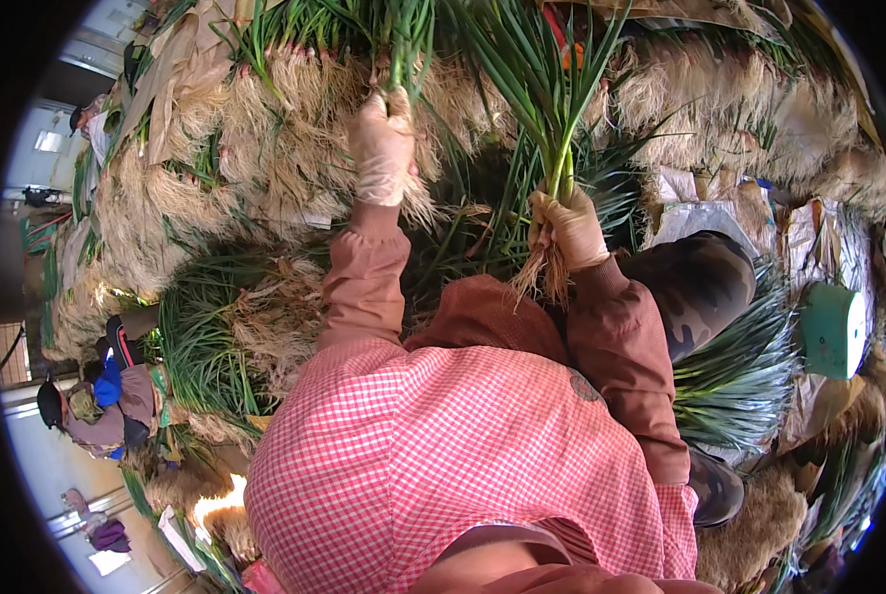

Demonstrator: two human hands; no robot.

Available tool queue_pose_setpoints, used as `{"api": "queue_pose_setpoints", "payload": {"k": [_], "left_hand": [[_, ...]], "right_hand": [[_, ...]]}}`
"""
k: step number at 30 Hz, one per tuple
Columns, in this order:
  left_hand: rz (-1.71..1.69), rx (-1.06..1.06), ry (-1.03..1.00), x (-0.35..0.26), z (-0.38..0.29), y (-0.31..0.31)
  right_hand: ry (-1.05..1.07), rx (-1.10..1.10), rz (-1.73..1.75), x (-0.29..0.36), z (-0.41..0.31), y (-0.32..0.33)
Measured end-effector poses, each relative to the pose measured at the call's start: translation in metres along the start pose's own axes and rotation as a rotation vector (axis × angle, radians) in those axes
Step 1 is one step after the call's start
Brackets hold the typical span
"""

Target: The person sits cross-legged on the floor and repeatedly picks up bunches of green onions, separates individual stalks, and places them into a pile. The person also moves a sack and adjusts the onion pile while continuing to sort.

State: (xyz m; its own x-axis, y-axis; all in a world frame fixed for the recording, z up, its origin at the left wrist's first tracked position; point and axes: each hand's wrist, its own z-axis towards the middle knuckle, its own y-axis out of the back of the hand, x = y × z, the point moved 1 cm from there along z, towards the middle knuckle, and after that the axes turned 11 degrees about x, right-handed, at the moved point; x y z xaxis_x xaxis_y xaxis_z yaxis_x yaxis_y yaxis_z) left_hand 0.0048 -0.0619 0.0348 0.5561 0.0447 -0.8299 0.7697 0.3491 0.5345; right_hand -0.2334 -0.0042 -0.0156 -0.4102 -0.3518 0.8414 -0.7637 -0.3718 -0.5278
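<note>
Both of my hands wear thin pale gloves. My left hand [385,148] is closed around the lower stems of some green onions [407,44], beside the stacked plants at the top; a few roots hang below its wrist side. In my right hand [570,226] is a small bunch of green onions [558,111], gripped near the base, with leaves fanning upward and pale roots dangling below the fingers. Behind and between the hands lie loose green leaves, partly in shadow.
Rooted green onions [287,126] are stacked across the top. Another heap [212,334] lies at the left, and a leafy bundle [740,371] at the right by my camouflage-clad knee. A turquoise plastic stool [833,330] stands far right. Another person [108,416] sits at the far left.
</note>
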Motion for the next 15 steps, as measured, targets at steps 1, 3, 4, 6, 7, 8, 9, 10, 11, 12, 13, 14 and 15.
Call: {"api": "queue_pose_setpoints", "payload": {"k": [1, 3, 4, 6, 7, 8, 9, 10, 11, 12, 13, 14, 15], "left_hand": [[-0.210, 0.068, 0.066, 0.003, -0.009, -0.012], [-0.231, 0.328, 0.152, 0.007, -0.027, -0.031], [-0.254, 0.507, 0.119, 0.008, -0.036, -0.045], [-0.121, 0.651, 0.029, 0.010, -0.052, -0.067], [0.023, 0.704, -0.002, 0.012, -0.058, -0.075], [-0.030, 0.770, -0.023, 0.013, -0.064, -0.080], [0.092, 0.741, -0.146, 0.014, -0.068, -0.084], [0.150, 0.696, -0.155, 0.014, -0.071, -0.085], [0.193, 0.668, -0.184, 0.015, -0.074, -0.086], [0.238, 0.689, -0.194, 0.015, -0.076, -0.087], [0.278, 0.684, -0.220, 0.015, -0.078, -0.087], [0.317, 0.626, -0.262, 0.015, -0.078, -0.086], [0.291, 0.689, -0.242, 0.014, -0.077, -0.087]], "right_hand": [[0.034, -0.021, -0.009, 0.000, 0.001, 0.001], [0.060, -0.071, -0.028, -0.001, 0.002, 0.002], [0.046, -0.099, -0.062, -0.001, 0.002, 0.003], [-0.009, -0.081, 0.019, -0.004, 0.002, 0.004], [-0.024, -0.050, 0.021, -0.004, 0.001, 0.004], [-0.011, -0.064, -0.032, -0.006, 0.002, 0.004], [-0.021, -0.062, -0.056, -0.007, 0.001, 0.004], [-0.032, -0.058, -0.079, -0.007, 0.001, 0.006], [-0.024, -0.027, -0.090, -0.008, 0.001, 0.006], [-0.089, -0.046, -0.093, -0.009, 0.001, 0.007], [-0.104, -0.043, -0.112, -0.010, 0.001, 0.008], [-0.118, -0.039, -0.131, -0.011, 0.002, 0.008], [-0.135, -0.053, -0.154, -0.012, 0.003, 0.008]]}}
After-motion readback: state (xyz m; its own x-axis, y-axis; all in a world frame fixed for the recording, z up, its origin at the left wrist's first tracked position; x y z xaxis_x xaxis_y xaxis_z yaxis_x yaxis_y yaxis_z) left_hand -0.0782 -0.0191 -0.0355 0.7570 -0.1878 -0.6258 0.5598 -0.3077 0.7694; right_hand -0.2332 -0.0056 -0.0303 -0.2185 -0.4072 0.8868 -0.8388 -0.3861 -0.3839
